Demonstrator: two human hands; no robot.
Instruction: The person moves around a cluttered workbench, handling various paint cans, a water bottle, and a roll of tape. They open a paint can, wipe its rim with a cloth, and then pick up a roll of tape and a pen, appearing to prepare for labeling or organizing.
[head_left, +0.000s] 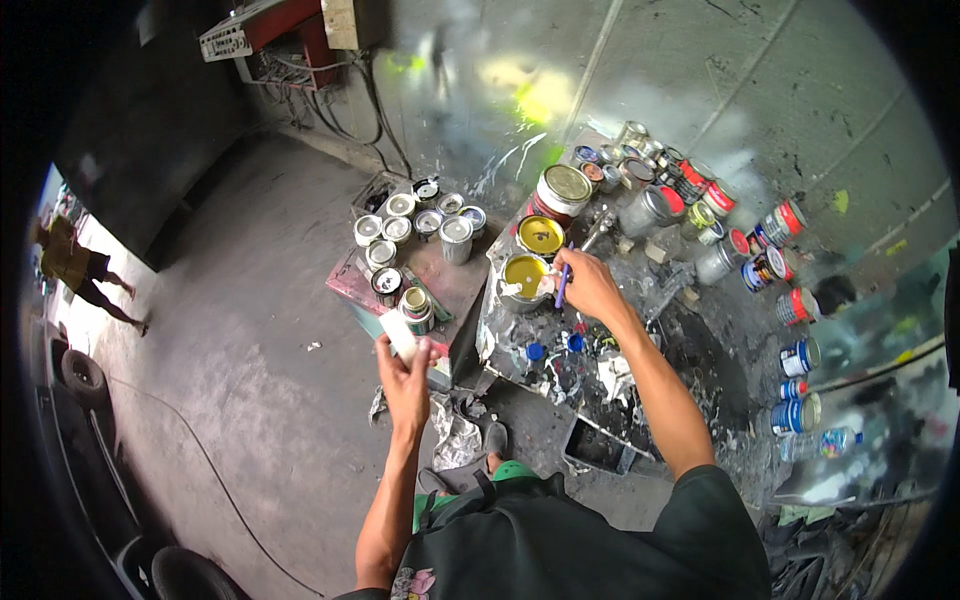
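My left hand (405, 378) is closed on a flat white strip (399, 335), held upright in front of a small table with cans; its exact kind is unclear. My right hand (590, 283) reaches over the paint-covered bench, closed on a thin purple stick (562, 278) that looks like a pen or brush handle. Beside its fingertips is the rim of an open can of yellow paint (524, 276), smeared with white. Just behind that stands a second can with a yellow top (541, 235). Whether my right fingers touch the near can cannot be made out.
Several grey and white cans (398, 229) crowd the small table (360, 283) at left. Many tins and jars line the bench's (660, 310) back along the wall. Two blue caps (575, 343) lie on it. A black tray (592, 446) sits below. Far left, a person (75, 255) walks outside.
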